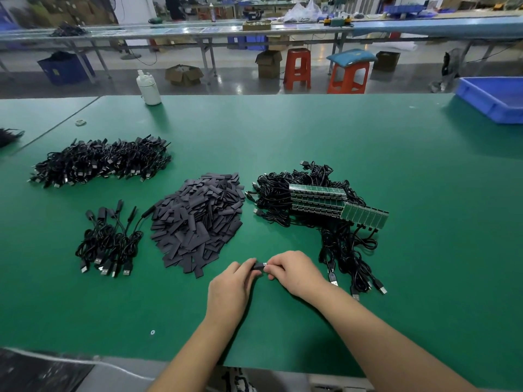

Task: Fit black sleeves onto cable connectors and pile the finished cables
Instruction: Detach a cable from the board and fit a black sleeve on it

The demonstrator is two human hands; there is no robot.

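Sleeve pinched in your left hand, connector pinched in your right hand, just below the sleeve pile; misalignment could jam it.

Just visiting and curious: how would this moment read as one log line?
step: fitting sleeve | left hand: holds black sleeve | right hand: pinches connector | sleeve pile: behind hands

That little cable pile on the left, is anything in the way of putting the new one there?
Nothing visible. Bare green mat lies between the hands' sleeve and the small cable pile; the loose sleeve heap sits farther back, beside the path.
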